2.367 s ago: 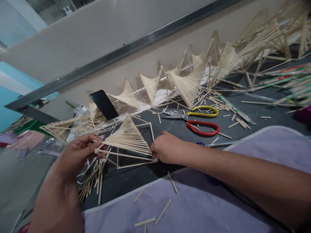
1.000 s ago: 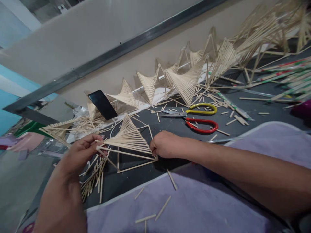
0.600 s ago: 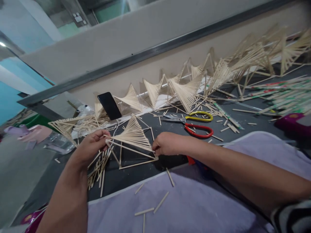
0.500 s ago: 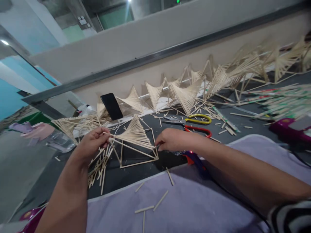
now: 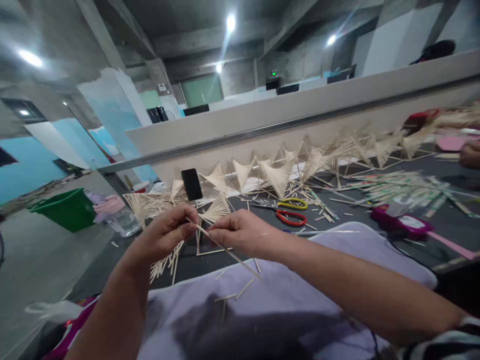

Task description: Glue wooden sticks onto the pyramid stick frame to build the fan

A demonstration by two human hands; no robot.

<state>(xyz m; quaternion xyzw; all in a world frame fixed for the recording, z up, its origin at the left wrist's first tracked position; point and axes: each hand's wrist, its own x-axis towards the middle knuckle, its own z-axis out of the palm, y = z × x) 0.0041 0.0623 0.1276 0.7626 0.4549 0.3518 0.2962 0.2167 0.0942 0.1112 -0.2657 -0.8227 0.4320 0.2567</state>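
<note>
A thin wooden stick point(image 5: 238, 260) slants down to the right between my two hands. My left hand point(image 5: 165, 235) pinches it near its upper end. The fingertips of my right hand point(image 5: 242, 231) are closed on the same stick, just to the right. Behind my hands stands a fan-shaped stick frame point(image 5: 216, 208), partly hidden by them. Loose sticks point(image 5: 165, 265) lie in a heap under my left hand. Scissors point(image 5: 290, 216) with one yellow and one red handle rest beyond my right hand.
A black phone point(image 5: 191, 184) leans among finished stick frames point(image 5: 277, 175) along the wall. Purple glue gun point(image 5: 399, 221) and wrapped sticks point(image 5: 408, 192) lie right. A lilac cloth point(image 5: 300, 305) covers the front edge. Another person's hand point(image 5: 470, 154) shows far right.
The view has tilted up. My hands have come off the stick frame and drawn together, now both on a single stick. The frame stays on the table behind them.
</note>
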